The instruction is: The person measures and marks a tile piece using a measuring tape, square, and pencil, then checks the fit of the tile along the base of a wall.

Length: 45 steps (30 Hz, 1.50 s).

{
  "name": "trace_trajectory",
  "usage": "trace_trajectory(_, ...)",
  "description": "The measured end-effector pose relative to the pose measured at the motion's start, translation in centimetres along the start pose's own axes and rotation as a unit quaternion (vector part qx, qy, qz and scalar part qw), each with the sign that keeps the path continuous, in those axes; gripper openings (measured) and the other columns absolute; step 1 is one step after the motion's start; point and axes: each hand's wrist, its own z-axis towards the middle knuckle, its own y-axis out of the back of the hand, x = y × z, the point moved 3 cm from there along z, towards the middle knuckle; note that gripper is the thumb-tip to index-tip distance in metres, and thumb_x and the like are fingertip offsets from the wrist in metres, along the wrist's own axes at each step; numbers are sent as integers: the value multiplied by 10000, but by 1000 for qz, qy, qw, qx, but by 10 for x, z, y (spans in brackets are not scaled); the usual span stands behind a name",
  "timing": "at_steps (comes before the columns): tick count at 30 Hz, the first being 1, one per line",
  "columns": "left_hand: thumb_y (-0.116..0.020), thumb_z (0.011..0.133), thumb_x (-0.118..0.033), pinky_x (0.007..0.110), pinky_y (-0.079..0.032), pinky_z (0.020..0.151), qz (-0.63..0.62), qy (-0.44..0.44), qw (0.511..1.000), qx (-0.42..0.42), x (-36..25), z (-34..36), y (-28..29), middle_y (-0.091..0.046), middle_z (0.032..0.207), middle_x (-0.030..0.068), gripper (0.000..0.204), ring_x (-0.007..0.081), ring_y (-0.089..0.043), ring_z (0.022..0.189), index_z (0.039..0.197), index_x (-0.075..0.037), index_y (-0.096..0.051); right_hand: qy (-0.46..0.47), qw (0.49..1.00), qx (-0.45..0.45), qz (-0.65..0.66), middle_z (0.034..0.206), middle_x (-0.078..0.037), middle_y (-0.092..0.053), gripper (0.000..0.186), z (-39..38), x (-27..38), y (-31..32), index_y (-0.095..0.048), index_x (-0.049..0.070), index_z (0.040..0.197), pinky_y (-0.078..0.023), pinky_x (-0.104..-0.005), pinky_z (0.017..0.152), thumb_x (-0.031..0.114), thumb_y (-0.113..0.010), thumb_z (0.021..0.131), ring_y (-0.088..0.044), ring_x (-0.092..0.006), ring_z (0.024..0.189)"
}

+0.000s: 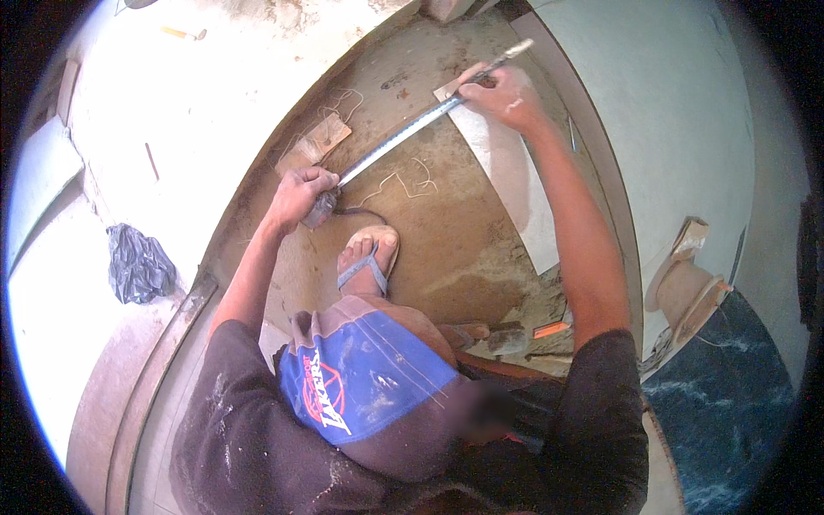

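Note:
A tape measure [396, 139] is drawn out slantwise between my hands, its metal blade rising to the far right. My left hand [299, 197] is closed on its near end, with the dark case partly hidden under the fingers and a dark strap trailing beside it. Farther off, my right hand [510, 96] pinches the blade, and a pale end pokes out beyond the fingers. Below my right forearm lies a long white flat piece [502, 176] on the dusty floor. My sandalled foot [369, 262] rests just below the tape.
Beyond my left hand lies a small wooden block [326, 136] with loose string around it. A crumpled black plastic bag [140, 263] sits on the pale surface at left. An orange-handled tool [551, 329] lies near my right elbow. At right are a round wooden piece [684, 296] and a dark slab [730, 403].

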Motion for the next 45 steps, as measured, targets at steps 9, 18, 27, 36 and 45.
trace_trajectory(9,-724,892,-268,275,-476,648,32,-80,996,23,-20,-14,-17,-657,789,20,253,109,-597,699,955,-25,-684,-98,995,-24,-2,1027,-84,-727,200,-161,-109,71,-708,78,1021,-523,-346,890,221,-680,883,-687,-194,955)
trace_trajectory(18,-776,826,-285,377,-517,725,326,-193,923,-68,-37,-24,-45,-667,859,127,336,255,-657,802,979,-9,-661,-144,949,-225,-168,1000,-134,-653,241,-439,-244,47,-608,67,1100,-494,-373,833,245,-642,942,-634,-284,934)
trace_trajectory(27,-716,835,-270,462,-480,854,434,-399,794,-151,-62,-22,-85,-586,988,176,335,375,-576,986,1017,-4,-625,-249,913,-248,-207,1048,-220,-585,591,-508,-262,-30,-499,12,1212,-482,-462,818,423,-740,862,-598,-399,912)
trace_trajectory(36,-706,848,-270,465,-499,817,314,-407,849,-121,-99,1,-125,-623,999,199,297,392,-615,944,993,-15,-653,-238,894,-261,-275,1018,-210,-572,359,-513,-250,-40,-541,-1,1150,-476,-466,810,255,-663,930,-586,-402,903)
trace_trajectory(45,-698,852,-254,444,-514,762,243,-428,869,-60,-97,-4,-162,-637,917,179,253,368,-637,846,945,-20,-676,-179,906,-346,-168,994,-191,-541,271,-466,-171,-4,-545,1,1145,-473,-429,788,222,-542,987,-578,-338,882)
